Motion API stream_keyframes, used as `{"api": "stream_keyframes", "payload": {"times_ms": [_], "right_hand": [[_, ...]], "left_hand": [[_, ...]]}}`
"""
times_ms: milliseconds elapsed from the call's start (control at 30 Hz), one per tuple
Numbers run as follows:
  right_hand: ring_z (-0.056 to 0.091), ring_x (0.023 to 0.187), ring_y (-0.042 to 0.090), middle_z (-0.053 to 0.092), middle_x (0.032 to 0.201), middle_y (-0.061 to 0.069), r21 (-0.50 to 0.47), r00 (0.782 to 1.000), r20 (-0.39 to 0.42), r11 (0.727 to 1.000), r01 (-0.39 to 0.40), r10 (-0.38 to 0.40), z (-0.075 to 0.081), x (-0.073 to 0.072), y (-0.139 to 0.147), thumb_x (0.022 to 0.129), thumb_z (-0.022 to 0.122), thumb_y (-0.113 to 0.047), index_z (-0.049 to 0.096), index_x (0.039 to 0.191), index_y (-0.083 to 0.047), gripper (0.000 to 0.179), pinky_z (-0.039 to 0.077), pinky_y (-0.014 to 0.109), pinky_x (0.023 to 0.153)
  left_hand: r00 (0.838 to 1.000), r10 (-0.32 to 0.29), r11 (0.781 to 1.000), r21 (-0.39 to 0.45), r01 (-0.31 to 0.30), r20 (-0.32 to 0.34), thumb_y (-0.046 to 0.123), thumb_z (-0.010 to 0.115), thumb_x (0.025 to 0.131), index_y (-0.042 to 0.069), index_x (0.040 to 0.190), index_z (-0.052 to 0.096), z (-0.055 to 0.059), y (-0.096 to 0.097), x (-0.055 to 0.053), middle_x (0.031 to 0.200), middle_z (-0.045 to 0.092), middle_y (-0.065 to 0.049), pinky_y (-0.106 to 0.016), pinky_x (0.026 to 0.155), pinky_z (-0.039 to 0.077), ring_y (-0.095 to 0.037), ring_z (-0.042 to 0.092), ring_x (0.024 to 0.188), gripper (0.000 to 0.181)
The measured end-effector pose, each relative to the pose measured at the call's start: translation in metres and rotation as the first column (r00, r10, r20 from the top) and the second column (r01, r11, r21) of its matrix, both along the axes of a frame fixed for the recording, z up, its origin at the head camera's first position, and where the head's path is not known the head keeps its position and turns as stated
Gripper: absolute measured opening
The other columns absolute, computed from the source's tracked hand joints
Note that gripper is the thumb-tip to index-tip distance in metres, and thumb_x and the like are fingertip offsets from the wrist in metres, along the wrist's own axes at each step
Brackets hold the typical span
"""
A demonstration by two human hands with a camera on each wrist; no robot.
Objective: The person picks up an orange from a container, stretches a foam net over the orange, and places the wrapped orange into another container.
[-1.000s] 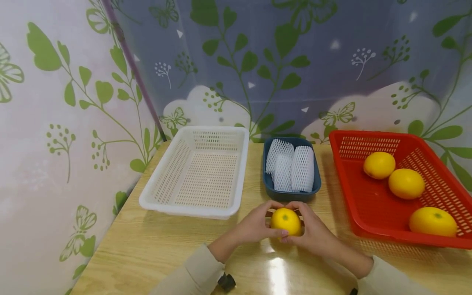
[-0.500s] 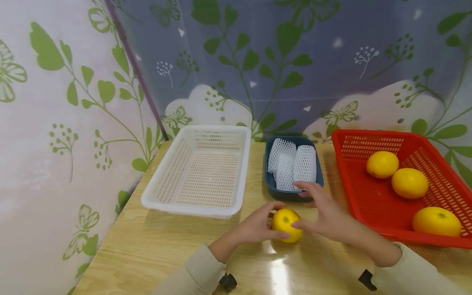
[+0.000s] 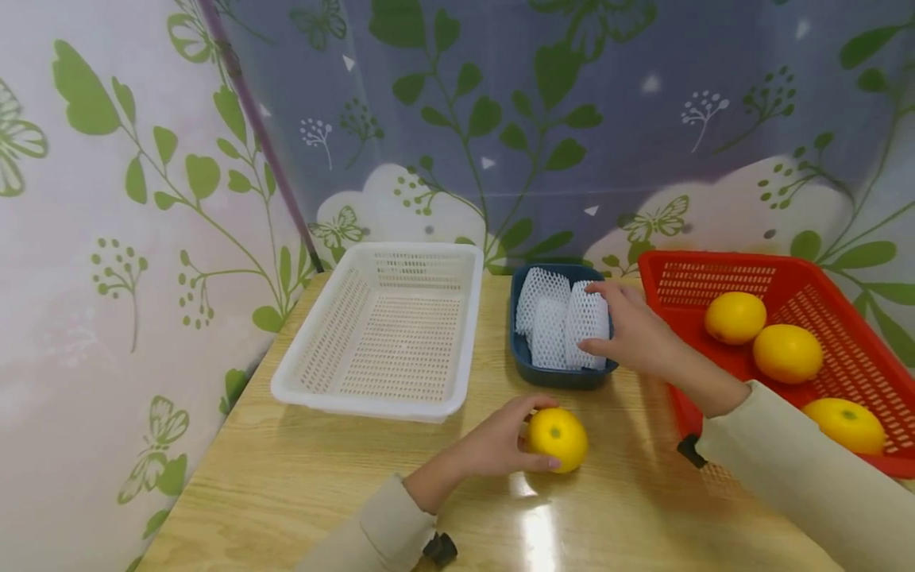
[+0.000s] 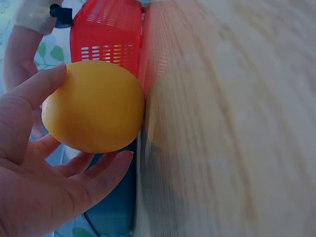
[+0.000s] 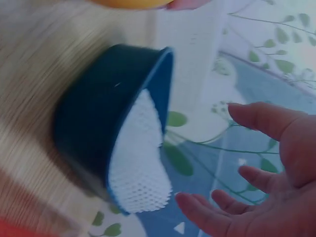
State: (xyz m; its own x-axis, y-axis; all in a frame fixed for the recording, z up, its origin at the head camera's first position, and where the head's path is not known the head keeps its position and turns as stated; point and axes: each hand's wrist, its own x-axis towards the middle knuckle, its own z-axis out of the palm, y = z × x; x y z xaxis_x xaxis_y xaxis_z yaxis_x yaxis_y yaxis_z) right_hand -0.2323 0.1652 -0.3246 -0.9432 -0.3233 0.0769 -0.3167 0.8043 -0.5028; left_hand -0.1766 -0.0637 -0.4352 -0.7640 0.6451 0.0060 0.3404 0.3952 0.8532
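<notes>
In the head view my left hand (image 3: 493,439) grips a round yellow citrus fruit (image 3: 561,439) on the wooden table, thumb at the front and fingers behind. The left wrist view shows the same fruit (image 4: 96,106) between thumb and fingers, low beside the tabletop. My right hand (image 3: 639,330) hovers over the dark blue basket (image 3: 561,380), thumb and fingers spread over the right-hand white foam net sleeve (image 3: 582,318). In the right wrist view the right hand (image 5: 271,173) has a gap between its fingertips and the sleeves (image 5: 140,168).
A white perforated basket (image 3: 368,407) stands on the left. On the right, a red basket (image 3: 689,326) holds several yellow fruits (image 3: 735,318), partly hidden by the right sleeve (image 3: 801,477). A patterned cloth (image 3: 429,119) hangs behind the table.
My right hand has let go of the fruit and moved away, up to the blue basket's foam sleeves. My left hand stays on the fruit in the same place.
</notes>
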Motion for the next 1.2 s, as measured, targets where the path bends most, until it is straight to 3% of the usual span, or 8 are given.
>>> {"api": "stream_keyframes", "payload": {"times_ms": [200, 367, 600, 700, 833, 967, 1200], "right_hand": [[0.048, 0.110, 0.049, 0.036, 0.135, 0.036, 0.161, 0.997, 0.070, 0.987, -0.003, -0.008, -0.014, -0.018, -0.008, 0.082, 0.076, -0.020, 0.038, 0.139, 0.002, 0.072, 0.047, 0.059, 0.090], [0.051, 0.104, 0.048, 0.041, 0.128, 0.036, 0.304, 0.997, 0.075, 0.953, -0.003, -0.021, -0.026, -0.031, -0.019, 0.082, 0.076, -0.022, 0.040, 0.138, 0.003, 0.072, 0.050, 0.056, 0.086], [0.040, 0.116, 0.057, 0.028, 0.140, 0.039, 0.400, 0.982, 0.140, 0.914, 0.061, -0.127, -0.040, -0.043, -0.033, 0.084, 0.074, -0.025, 0.031, 0.146, 0.002, 0.080, 0.042, 0.064, 0.094], [0.036, 0.120, 0.059, 0.026, 0.143, 0.040, 0.430, 0.981, 0.120, 0.898, 0.088, -0.153, -0.046, -0.045, -0.037, 0.084, 0.073, -0.025, 0.030, 0.146, 0.002, 0.080, 0.039, 0.067, 0.096], [0.043, 0.113, 0.055, 0.036, 0.135, 0.039, 0.471, 0.989, 0.056, 0.877, 0.096, -0.138, -0.053, -0.044, -0.039, 0.084, 0.073, -0.022, 0.035, 0.141, 0.004, 0.073, 0.042, 0.064, 0.094], [0.045, 0.108, 0.053, 0.039, 0.128, 0.038, 0.463, 0.992, 0.018, 0.880, 0.101, -0.123, -0.060, -0.043, -0.038, 0.084, 0.071, -0.013, 0.036, 0.137, 0.004, 0.066, 0.045, 0.063, 0.092], [0.046, 0.103, 0.053, 0.040, 0.121, 0.037, 0.373, 0.989, -0.079, 0.916, 0.144, -0.124, -0.062, -0.043, -0.036, 0.079, 0.071, 0.004, 0.038, 0.131, 0.002, 0.062, 0.048, 0.063, 0.087]], "left_hand": [[1.000, -0.002, 1.000, -0.012, 0.001, -0.025, 0.021, 0.079, 0.083, 0.009, 0.140, 0.044, 0.004, -0.003, 0.002, 0.137, 0.046, -0.008, -0.019, 0.085, 0.048, -0.016, 0.049, 0.114, 0.068], [0.999, -0.005, 1.000, -0.016, 0.005, -0.033, 0.020, 0.079, 0.083, 0.008, 0.140, 0.043, 0.005, -0.005, 0.002, 0.137, 0.046, -0.008, -0.020, 0.085, 0.048, -0.016, 0.049, 0.113, 0.068], [0.999, -0.007, 1.000, -0.028, 0.006, -0.043, 0.022, 0.079, 0.083, 0.012, 0.139, 0.044, 0.003, -0.006, 0.001, 0.136, 0.047, -0.007, -0.021, 0.084, 0.048, -0.016, 0.049, 0.112, 0.067], [0.999, -0.002, 0.999, -0.034, 0.001, -0.045, 0.022, 0.079, 0.083, 0.013, 0.139, 0.044, 0.003, -0.006, 0.001, 0.136, 0.047, -0.007, -0.021, 0.084, 0.048, -0.015, 0.048, 0.112, 0.067], [0.998, -0.006, 0.999, -0.042, 0.003, -0.066, 0.022, 0.079, 0.083, 0.012, 0.139, 0.044, 0.004, -0.005, 0.001, 0.136, 0.047, -0.008, -0.023, 0.086, 0.048, -0.015, 0.048, 0.111, 0.067], [0.997, -0.017, 0.999, -0.048, 0.013, -0.079, 0.022, 0.079, 0.083, 0.011, 0.139, 0.044, 0.004, -0.003, 0.002, 0.135, 0.048, -0.009, -0.024, 0.087, 0.048, -0.014, 0.048, 0.111, 0.067], [0.997, -0.017, 0.999, -0.050, 0.013, -0.070, 0.024, 0.079, 0.083, 0.013, 0.139, 0.045, 0.004, -0.001, 0.002, 0.135, 0.048, -0.008, -0.024, 0.086, 0.047, -0.013, 0.047, 0.111, 0.067]]}}
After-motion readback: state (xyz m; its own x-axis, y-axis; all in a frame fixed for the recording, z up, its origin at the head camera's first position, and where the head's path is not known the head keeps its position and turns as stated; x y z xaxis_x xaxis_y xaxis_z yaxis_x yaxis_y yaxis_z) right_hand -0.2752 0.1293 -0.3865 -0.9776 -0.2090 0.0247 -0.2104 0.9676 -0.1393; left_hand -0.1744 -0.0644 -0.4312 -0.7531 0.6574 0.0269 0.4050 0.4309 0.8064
